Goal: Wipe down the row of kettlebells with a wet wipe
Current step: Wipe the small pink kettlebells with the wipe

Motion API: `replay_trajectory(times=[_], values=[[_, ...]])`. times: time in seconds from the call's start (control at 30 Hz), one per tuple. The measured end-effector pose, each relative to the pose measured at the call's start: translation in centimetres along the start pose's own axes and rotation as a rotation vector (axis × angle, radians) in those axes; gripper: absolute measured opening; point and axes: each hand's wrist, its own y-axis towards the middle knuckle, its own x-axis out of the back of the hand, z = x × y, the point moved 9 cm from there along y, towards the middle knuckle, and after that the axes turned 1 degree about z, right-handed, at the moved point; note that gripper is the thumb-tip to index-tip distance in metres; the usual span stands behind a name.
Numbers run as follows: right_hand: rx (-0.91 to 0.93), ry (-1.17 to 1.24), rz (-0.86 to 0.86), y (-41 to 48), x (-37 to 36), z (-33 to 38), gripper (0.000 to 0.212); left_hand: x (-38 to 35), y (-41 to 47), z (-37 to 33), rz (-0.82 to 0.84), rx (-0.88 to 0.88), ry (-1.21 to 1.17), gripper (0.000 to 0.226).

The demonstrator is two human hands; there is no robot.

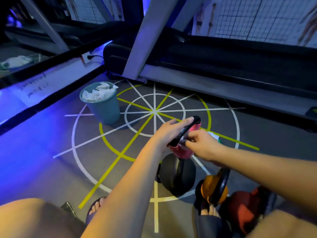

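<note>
Pink kettlebell, at the far end of the floor row, was held between both hands: left hand wrapped round its black handle, right hand pinching a pale wad against its body.

handwriting on white panel illegible

pink kettlebell — body mostly hidden | red kettlebell — blurred, partly hidden
</note>
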Motion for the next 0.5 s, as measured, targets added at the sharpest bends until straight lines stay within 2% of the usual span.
replay_trajectory(times=[0.13, 0.2, 0.23, 0.27, 0.37, 0.43, 0.5], values=[[0.382, -0.646, 0.103, -1.2, -0.8, 4.2, 0.016, -0.4, -0.5, -0.7, 0.034, -0.054, 0.055, 0.087], [0.437, -0.86, 0.124, -1.1, -2.1, 5.3, 0.017, -0.1, -0.5, -0.7, 0.021, -0.062, 0.061, 0.085], [0.469, -0.878, 0.076, -1.1, -2.2, 5.6, 0.018, 0.2, -0.2, -0.5, -0.002, -0.062, 0.065, 0.084], [0.45, -0.834, 0.029, -1.1, -2.1, 5.7, 0.02, 0.4, -0.2, -0.5, -0.008, -0.064, 0.069, 0.081], [0.218, -0.662, 0.071, 0.0, -2.3, 3.2, 0.028, 0.9, 0.3, 0.1, -0.009, -0.021, 0.04, 0.084], [0.145, -0.432, 0.002, 0.5, -2.0, 2.1, 0.024, 1.0, 0.5, 0.4, 0.002, -0.013, 0.018, 0.086], [0.089, -0.084, -0.132, 0.2, -1.1, 1.6, 0.023, 1.1, 0.4, 0.4, 0.004, -0.021, 0.034, 0.085]])
